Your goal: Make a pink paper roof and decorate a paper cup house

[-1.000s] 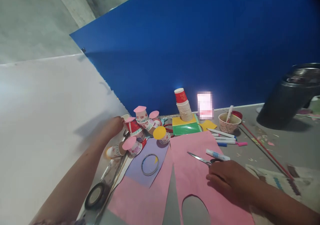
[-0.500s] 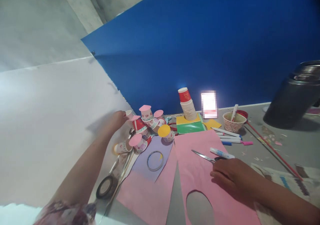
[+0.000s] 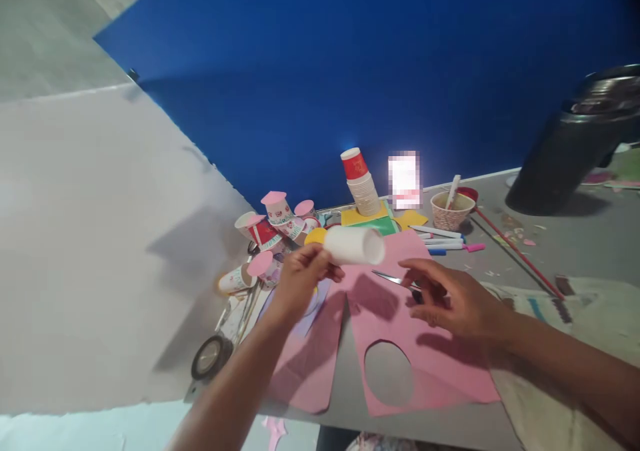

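Observation:
A plain white paper cup [image 3: 350, 245], lying sideways in the air, is pinched near its left end by my left hand [image 3: 303, 281]. Its right-hand end faces my right hand [image 3: 450, 301], whose fingers are curved and apart with nothing held. Below that hand lie scissors [image 3: 387, 277], their handles partly hidden by the fingers. They rest on a pink paper sheet [image 3: 440, 377] with a round hole cut in it. Behind my left hand stand several decorated paper cups [image 3: 277, 209], some topped with pink paper discs. A yellow disc [image 3: 314, 236] shows beside the held cup.
A tall stack of paper cups [image 3: 364, 194] stands by the blue wall. Markers [image 3: 443, 241], a patterned paper bowl [image 3: 451, 214] with a pen, and a dark thermos [image 3: 555, 154] are to the right. A black tape roll [image 3: 210, 356] lies near the left table edge.
My left hand has come back from the cups at the far left to the middle, now with the white cup. My right hand has lifted off the scissors and opened.

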The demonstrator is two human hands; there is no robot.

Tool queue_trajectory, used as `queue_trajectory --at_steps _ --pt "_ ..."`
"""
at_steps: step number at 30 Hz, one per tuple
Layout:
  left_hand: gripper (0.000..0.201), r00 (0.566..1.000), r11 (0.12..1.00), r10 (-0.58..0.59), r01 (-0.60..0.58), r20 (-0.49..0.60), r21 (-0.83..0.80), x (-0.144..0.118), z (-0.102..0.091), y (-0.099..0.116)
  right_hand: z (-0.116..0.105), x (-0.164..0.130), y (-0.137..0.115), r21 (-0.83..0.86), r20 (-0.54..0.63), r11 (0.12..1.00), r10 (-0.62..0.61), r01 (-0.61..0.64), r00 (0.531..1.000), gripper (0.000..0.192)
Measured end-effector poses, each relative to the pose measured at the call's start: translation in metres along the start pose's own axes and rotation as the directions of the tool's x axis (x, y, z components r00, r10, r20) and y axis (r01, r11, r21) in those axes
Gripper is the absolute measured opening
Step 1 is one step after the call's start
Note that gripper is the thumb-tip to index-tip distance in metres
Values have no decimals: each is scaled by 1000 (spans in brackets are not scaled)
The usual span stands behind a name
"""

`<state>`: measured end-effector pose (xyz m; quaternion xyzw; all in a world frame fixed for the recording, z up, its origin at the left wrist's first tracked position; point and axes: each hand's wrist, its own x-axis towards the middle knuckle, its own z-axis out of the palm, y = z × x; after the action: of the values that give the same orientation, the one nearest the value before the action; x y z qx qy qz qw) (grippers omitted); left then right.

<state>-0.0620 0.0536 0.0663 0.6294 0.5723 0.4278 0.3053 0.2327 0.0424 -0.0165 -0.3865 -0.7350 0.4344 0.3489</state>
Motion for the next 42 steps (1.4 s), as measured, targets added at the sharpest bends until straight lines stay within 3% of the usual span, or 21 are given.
queue_trajectory --at_steps 1,3,5,8,10,12,13,14,16,18,23,27,29,42 --pt "45 993 985 -50 67 107 -158 -4 20 -2 0 0 -1 119 0 993 26 -26 1000 72" --pt "36 980 962 -33 84 196 -261 -8 44 0 -1 1 -2 315 -14 946 80 -71 997 82" --pt "28 974 976 51 -2 220 -217 -8 53 6 -3 3 -2 405 -35 909 123 -98 992 80" --pt "23 955 982 174 -150 238 -117 -8 55 9 -4 7 -1 401 -5 906 147 -133 989 71" --pt "14 972 975 163 -132 168 -179 -11 60 4 -2 8 0 376 -21 919 140 -122 990 65" --pt "36 995 933 11 27 104 -359 -16 70 -3 2 7 2 291 -127 953 121 -80 984 61" --pt "52 986 875 -85 142 142 -462 -18 76 -6 5 6 2 205 -194 976 106 -66 975 60" --pt "63 962 796 -160 259 222 -548 -20 81 -9 8 5 3 93 -253 994 80 -58 964 61" --pt "69 889 638 -200 437 412 -634 -25 92 -12 14 2 3 -157 -302 987 -5 -44 953 67" --pt "62 854 555 -168 495 493 -668 -29 98 -11 19 0 3 -351 -265 937 -102 3 959 74" --pt "53 899 549 -204 433 388 -715 -25 99 -14 22 -1 6 -476 -166 873 -211 109 963 64" --pt "51 872 485 -290 489 394 -725 -15 96 -28 13 5 13 -464 -223 878 -247 120 943 30" --pt "50 857 431 -335 509 392 -745 -11 97 -35 7 11 16 -451 -245 886 -238 106 940 24" --pt "46 813 247 -271 576 515 -779 -6 100 -56 -4 50 29 -278 -344 958 -166 68 924 32"
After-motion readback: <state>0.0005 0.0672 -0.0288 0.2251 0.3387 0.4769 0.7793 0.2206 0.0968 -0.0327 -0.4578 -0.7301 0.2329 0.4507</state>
